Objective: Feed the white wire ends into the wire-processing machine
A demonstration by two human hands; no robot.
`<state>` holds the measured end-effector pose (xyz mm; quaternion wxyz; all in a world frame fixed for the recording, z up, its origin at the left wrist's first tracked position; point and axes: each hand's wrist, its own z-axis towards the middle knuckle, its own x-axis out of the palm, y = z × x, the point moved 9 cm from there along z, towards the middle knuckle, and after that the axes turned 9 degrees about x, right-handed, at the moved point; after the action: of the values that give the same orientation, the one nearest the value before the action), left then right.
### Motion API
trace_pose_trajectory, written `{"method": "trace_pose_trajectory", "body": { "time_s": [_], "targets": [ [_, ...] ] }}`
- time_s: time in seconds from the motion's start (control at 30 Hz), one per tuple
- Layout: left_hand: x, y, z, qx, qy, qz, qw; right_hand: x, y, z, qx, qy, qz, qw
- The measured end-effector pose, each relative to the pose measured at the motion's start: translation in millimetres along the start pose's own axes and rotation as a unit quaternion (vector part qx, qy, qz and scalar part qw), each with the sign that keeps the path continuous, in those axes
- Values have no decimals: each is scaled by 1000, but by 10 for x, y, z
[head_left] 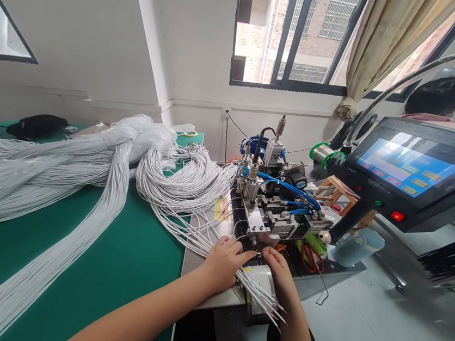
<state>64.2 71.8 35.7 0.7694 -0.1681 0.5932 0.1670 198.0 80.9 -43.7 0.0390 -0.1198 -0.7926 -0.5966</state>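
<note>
My left hand (225, 263) rests on a fan of thin white wires (188, 226) at the front of a small metal machine (275, 214), its fingers curled and its forefinger pointing at the machine's front slot. My right hand (279, 269) sits just beside it, fingers pinched together at the same slot, apparently on a wire end. The stripped ends of several wires (269, 306) stick out under my right wrist. What the fingertips grip is too small to make out.
Big bundles of white wire (46, 172) lie across the green table (118, 267). A touchscreen panel (412, 169) on an arm stands at the right, with red scissors (312, 257) and a plastic cup (356, 246) below it. Another person's head (437, 96) shows behind the panel.
</note>
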Motion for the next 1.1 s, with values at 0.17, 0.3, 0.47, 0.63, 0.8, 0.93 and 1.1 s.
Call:
{"method": "trace_pose_trajectory", "body": {
  "time_s": [0.17,0.3,0.47,0.63,0.8,0.93,1.1],
  "targets": [
    [-4,6,-7,0,-5,-1,1000,14,13,-22,2,-6,-5,1000],
    [-13,5,-10,-5,-10,2,1000,9,26,-11,-2,0,-26,1000],
    [-65,3,-17,-13,-49,28,998,-9,61,54,-24,25,-70,997],
    [-94,4,-50,0,-94,27,995,-20,49,31,-23,23,-67,997],
    [-142,4,-90,1,-128,21,992,-115,155,-87,-93,-36,-123,987],
    [-176,-6,-101,3,-146,22,989,-285,243,-178,-129,-98,-169,972],
    [-208,-19,-104,13,-174,30,984,-375,360,-310,-139,-116,-183,966]
  ]
}}
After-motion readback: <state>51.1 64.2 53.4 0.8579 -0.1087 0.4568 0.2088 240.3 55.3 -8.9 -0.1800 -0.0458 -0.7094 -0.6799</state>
